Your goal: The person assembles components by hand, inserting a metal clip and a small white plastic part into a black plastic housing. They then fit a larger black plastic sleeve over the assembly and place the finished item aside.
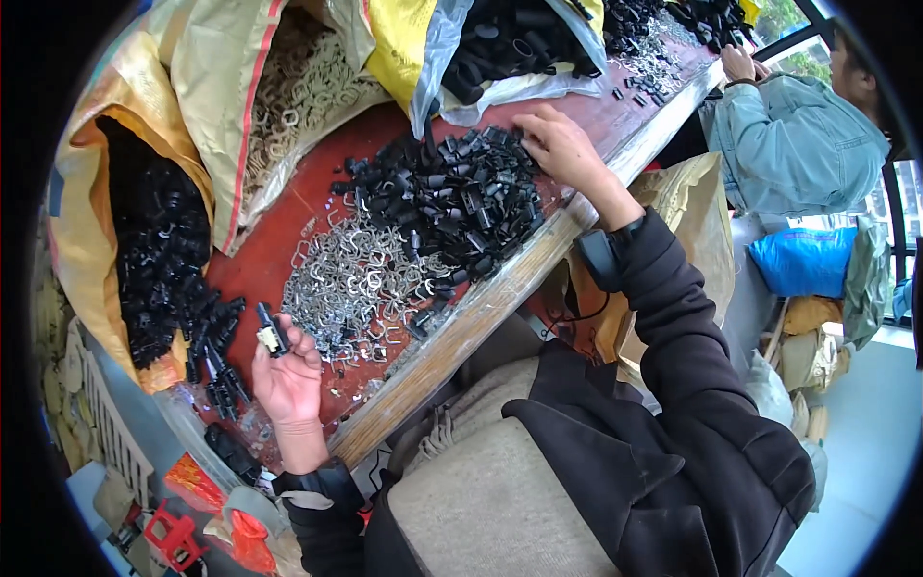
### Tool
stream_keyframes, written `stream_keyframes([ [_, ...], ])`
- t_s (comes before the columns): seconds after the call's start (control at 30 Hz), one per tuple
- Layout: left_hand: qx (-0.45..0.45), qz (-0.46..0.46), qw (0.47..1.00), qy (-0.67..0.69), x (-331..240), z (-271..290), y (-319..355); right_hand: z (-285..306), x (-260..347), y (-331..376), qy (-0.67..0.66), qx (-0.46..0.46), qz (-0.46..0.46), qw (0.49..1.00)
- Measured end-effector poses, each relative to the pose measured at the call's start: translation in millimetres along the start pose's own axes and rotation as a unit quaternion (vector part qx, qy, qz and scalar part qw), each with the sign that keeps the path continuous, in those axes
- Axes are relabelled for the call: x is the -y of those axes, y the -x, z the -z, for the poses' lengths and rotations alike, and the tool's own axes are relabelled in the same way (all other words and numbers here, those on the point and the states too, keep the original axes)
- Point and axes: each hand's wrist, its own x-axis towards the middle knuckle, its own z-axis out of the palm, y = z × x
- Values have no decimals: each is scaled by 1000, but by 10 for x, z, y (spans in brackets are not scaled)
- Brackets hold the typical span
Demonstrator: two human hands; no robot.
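Soft even daylight, sharp centre, fisheye bending, black rim.

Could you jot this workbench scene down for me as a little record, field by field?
Surface: red table with a pale wooden front edge
Left hand: holds a small black clip with a metal piece in it
Right hand: rests on the pile of black clips
Between the hands: heap of bent metal wire loops
Behind: open yellow sacks of more parts
Nearby: another person in a light blue jacket at the far end
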Motion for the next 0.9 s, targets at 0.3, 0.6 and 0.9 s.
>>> stream_keyframes([
  [0.3,9,34,999,16,170,-75,173,-99,19,26,-39,5,50,998],
  [0.6,-43,48,998,-12,332,-218,214,34,254,133,-216,-59,-72,972],
  [0.9,-35,26,994,-95,471,-498,237,130,936,327,-597,20,-116,794],
])
